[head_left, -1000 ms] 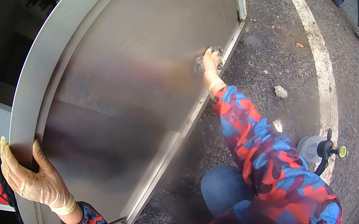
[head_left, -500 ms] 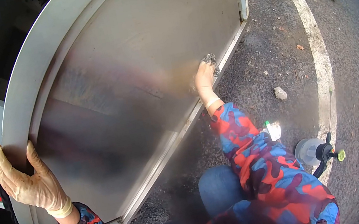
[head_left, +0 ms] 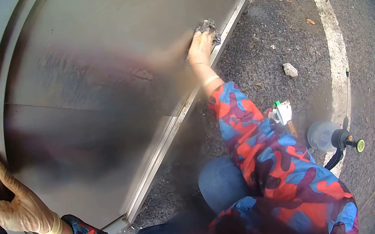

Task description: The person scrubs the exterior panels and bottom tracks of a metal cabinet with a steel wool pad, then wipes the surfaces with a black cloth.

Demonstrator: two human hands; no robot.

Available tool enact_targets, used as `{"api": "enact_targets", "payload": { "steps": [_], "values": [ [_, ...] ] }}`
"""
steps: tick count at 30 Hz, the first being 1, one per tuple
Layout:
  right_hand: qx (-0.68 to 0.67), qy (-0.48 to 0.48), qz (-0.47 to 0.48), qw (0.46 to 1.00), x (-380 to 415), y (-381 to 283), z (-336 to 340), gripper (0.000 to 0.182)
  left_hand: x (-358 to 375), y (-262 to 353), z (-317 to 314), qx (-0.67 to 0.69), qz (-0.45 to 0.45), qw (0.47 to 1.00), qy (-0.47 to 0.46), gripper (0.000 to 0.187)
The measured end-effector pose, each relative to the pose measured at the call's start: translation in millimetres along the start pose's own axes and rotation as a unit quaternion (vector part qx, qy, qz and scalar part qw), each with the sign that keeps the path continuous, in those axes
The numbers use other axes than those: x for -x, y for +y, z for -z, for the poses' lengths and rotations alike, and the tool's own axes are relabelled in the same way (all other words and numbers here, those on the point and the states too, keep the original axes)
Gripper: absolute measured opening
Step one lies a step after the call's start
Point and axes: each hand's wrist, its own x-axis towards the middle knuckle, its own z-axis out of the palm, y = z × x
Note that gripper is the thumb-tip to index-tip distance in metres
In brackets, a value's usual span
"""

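In the head view, the left hand (head_left: 19,210), gloved, grips the raised edge of the metal panel (head_left: 104,71) between spread thumb and fingers, while the right hand's fingers press a crumpled wad (head_left: 208,30) against the panel near its lower rim (head_left: 186,107).
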Motion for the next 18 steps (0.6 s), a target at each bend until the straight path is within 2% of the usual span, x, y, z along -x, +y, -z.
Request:
{"api": "enact_targets", "payload": {
  "steps": [1,3,5,6,7,8,9,11,12,13,15,17,18],
  "values": [
    [0.019,-0.014,-0.089,0.996,2,36,4,0.057,0,2,2,-0.005,0.008,1.0,-0.007,0.045],
    [0.032,-0.025,-0.07,0.997,20,62,5,0.057,2,-3,0,0.01,0.022,1.0,-0.014,0.044],
    [0.032,-0.033,-0.041,0.998,48,57,5,0.057,4,-4,-1,0.02,0.042,0.999,-0.023,0.044],
    [0.176,-0.173,0.033,0.968,75,66,13,0.057,4,-4,0,0.04,0.048,0.998,-0.026,0.044],
    [0.201,-0.241,0.005,0.949,108,49,17,0.057,3,-4,-2,0.058,0.056,0.996,-0.021,0.044],
    [0.054,-0.211,-0.066,0.974,126,-29,47,0.058,3,-1,-1,0.039,0.075,0.996,-0.033,0.043],
    [-0.014,-0.18,0.037,0.983,171,6,35,0.058,3,-4,0,0.041,0.075,0.996,-0.031,0.043],
    [0.022,-0.066,0.065,0.996,172,18,17,0.046,5,-9,-1,0.045,0.06,0.997,-0.027,0.042],
    [0.104,-0.166,-0.008,0.981,146,35,13,0.052,5,-5,-2,0.063,0.073,0.995,-0.021,0.039],
    [0.184,-0.266,-0.083,0.943,106,53,13,0.059,2,-17,-6,0.113,0.051,0.992,-0.027,0.041],
    [0.005,-0.063,-0.051,0.997,46,71,6,0.059,6,-16,-5,0.093,0.04,0.994,-0.037,0.04],
    [0.073,-0.051,-0.015,0.996,-10,91,3,0.058,9,-20,-8,0.099,0.058,0.992,-0.045,0.039],
    [0.091,-0.055,-0.001,0.994,-26,94,9,0.058,6,-17,-7,0.286,0.178,0.941,-0.032,0.038]
  ]
}}
